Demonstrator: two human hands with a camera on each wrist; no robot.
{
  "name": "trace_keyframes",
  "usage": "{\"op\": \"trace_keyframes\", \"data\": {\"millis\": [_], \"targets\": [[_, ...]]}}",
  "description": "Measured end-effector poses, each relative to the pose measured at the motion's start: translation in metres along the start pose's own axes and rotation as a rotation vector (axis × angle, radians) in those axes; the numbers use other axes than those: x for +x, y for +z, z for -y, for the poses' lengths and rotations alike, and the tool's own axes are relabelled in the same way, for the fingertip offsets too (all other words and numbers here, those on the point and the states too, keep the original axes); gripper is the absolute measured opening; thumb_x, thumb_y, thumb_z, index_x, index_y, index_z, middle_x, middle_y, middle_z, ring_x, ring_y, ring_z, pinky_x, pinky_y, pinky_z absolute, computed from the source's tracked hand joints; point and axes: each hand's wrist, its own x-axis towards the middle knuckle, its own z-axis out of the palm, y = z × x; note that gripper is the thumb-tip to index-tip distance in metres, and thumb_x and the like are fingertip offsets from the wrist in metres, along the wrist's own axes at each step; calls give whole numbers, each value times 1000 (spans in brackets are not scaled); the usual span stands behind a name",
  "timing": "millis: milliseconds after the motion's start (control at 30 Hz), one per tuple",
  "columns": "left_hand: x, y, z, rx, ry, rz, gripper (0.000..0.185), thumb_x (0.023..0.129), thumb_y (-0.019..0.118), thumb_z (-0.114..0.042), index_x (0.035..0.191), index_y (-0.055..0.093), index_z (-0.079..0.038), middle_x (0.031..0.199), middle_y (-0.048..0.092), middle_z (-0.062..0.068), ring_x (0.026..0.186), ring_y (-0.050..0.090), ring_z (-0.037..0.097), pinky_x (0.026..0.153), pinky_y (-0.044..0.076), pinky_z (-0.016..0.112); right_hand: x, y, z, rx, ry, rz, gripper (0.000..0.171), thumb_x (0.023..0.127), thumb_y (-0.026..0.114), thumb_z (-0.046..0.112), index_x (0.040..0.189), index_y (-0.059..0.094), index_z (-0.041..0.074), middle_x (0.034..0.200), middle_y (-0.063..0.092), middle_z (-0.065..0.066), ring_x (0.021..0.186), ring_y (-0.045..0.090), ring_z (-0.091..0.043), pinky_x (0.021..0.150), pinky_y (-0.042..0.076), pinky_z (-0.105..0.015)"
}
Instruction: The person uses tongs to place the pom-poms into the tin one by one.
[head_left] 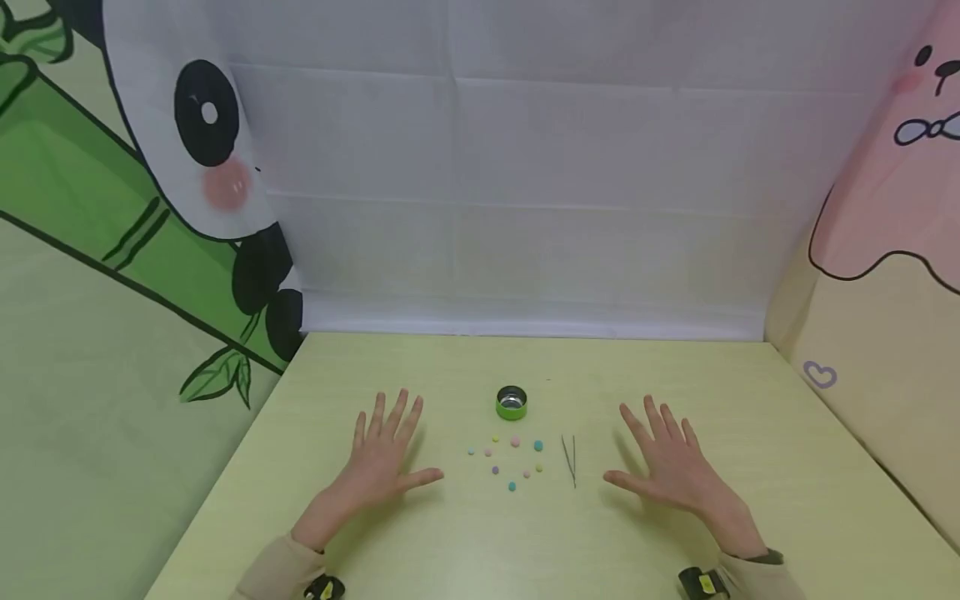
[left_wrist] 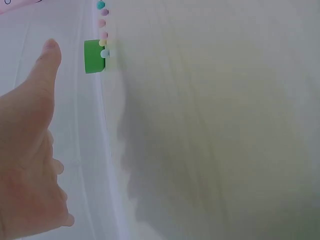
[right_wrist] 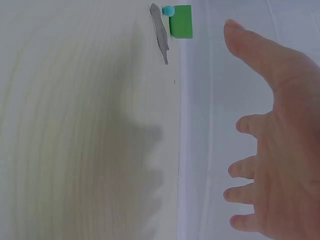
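Observation:
Both hands hover over the table with fingers spread, holding nothing. My left hand point(head_left: 381, 463) is left of a scatter of small coloured balls, its thumb pointing toward them. My right hand point(head_left: 670, 468) is on the other side, nearest to a pair of metal tweezers point(head_left: 573, 463) lying with the tips apart. Among the balls are a blue one point(head_left: 538, 446), a pink one point(head_left: 515, 442) and a purple one point(head_left: 495, 470). Behind them stands a small round green container point(head_left: 512, 408), open at the top with a silvery inside. In the right wrist view the tweezers point(right_wrist: 159, 33) lie beside the green container point(right_wrist: 181, 22).
The pale wooden table point(head_left: 600, 375) ends at a white cloth backdrop point(head_left: 562, 208). A panel with a panda and bamboo drawing point(head_left: 90, 158) stands at the left, one with a pink cartoon animal point(head_left: 892, 208) at the right. Both wrists wear dark strapped devices.

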Motion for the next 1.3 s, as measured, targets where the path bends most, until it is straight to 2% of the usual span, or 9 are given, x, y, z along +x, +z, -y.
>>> {"op": "trace_keyframes", "data": {"millis": [200, 300, 367, 433, 567, 667, 767, 1033, 1300], "targets": [[1, 5, 2, -14, 17, 17, 107, 80, 67, -66, 158, 22, -7, 165, 13, 22, 149, 10, 54, 114, 20, 76, 1, 2, 2, -3, -5, 2, 96, 84, 64, 65, 154, 32, 7, 159, 20, -35, 144, 22, -58, 113, 21, -76], [4, 7, 4, -59, 34, 18, 105, 84, 66, -61, 157, 20, -3, 165, 12, 23, 150, 9, 53, 116, 21, 73, 3, 2, 4, -7, -12, -1, 92, 86, 62, 64, 153, 34, 7, 159, 22, -33, 143, 26, -57, 113, 24, -75], [8, 5, 5, -140, 46, 37, 103, 88, 66, -56, 157, 16, 0, 165, 11, 24, 151, 9, 51, 119, 20, 69, 5, 1, 5, -15, -27, -16, 89, 88, 62, 62, 152, 37, 6, 157, 27, -33, 141, 32, -56, 111, 30, -72], [13, 3, 5, -276, 38, 76, 100, 91, 67, -49, 157, 12, 2, 166, 10, 23, 152, 8, 48, 121, 18, 66, 7, 0, 6, -20, -39, -30, 84, 89, 62, 59, 150, 41, 4, 154, 34, -32, 135, 41, -54, 107, 38, -69], [25, -5, 6, -539, -8, 129, 92, 92, 69, -40, 157, 18, -1, 164, 22, 20, 150, 24, 44, 121, 26, 60, 11, -1, 11, -18, -52, -46, 73, 92, 63, 52, 140, 51, -2, 137, 54, -30, 117, 58, -47, 92, 53, -59], [36, -8, 6, -651, 2, 136, 84, 91, 70, -38, 154, 29, -2, 159, 35, 19, 145, 37, 41, 118, 36, 55, 14, -1, 16, 5, -43, -25, 65, 93, 64, 47, 131, 57, -5, 122, 61, -25, 104, 63, -40, 84, 57, -53], [46, -8, 6, -725, 26, 147, 79, 91, 71, -35, 152, 33, -1, 156, 41, 18, 144, 40, 38, 118, 37, 49, 18, -1, 23, 30, -41, 2, 58, 93, 66, 42, 126, 59, -6, 114, 63, -23, 96, 63, -35, 80, 58, -48], [84, -2, 0, -835, 28, 189, 76, 91, 73, -30, 151, 36, -3, 155, 44, 15, 144, 42, 32, 122, 34, 46, 40, 1, 38, 21, -14, 53, 48, 95, 66, 34, 117, 61, -9, 105, 64, -24, 87, 64, -32, 76, 58, -45], [106, 21, -11, -862, 24, 235, 79, 88, 75, -26, 151, 35, 1, 156, 42, 17, 146, 38, 34, 123, 32, 45, 48, 13, 44, 9, 63, 142, 50, 94, 65, 37, 113, 61, -9, 100, 63, -22, 81, 61, -27, 74, 57, -42]]}}
